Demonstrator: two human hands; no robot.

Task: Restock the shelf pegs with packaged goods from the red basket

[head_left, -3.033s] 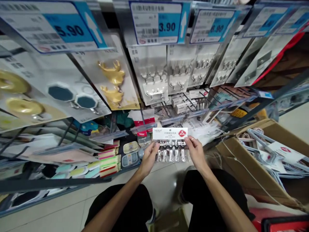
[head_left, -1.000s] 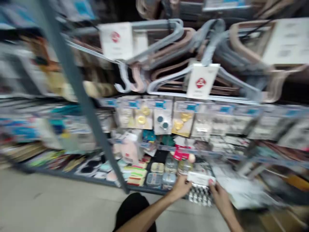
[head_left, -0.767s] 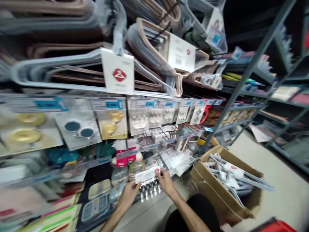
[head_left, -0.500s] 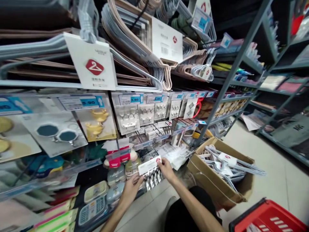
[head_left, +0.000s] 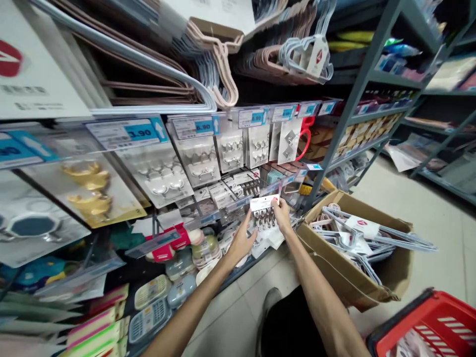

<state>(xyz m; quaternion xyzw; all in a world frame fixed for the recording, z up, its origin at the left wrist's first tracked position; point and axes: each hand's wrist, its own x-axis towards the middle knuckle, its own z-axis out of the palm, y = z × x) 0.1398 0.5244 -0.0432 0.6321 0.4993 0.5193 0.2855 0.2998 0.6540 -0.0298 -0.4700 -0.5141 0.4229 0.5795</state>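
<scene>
A pack of metal clips (head_left: 265, 218) hangs from a white header card with a red logo, held upright before the lower shelf. My right hand (head_left: 282, 217) pinches the card at its right end, thumb in front. Beside the left edge of the pack is my left hand (head_left: 242, 239), its fingers stretched and the thumb apart; whether its fingertips touch the card I cannot tell. Just behind the pack, similar carded clips (head_left: 251, 186) hang on a rack among white-carded packs (head_left: 222, 194).
Carded hooks (head_left: 158, 173) hang under price tags, with clothes hangers (head_left: 223, 74) above. Soap boxes (head_left: 182, 290) and small baskets (head_left: 148, 317) sit low on the left. On the right floor stand a cardboard box (head_left: 334, 258) of hangers and a red shopping basket (head_left: 442, 317). A grey shelf post (head_left: 357, 99) rises behind.
Both hands and the clip pack have moved right and up toward the hanging clips. My left hand has loosened from the card's left end. The view has shifted closer to the rack.
</scene>
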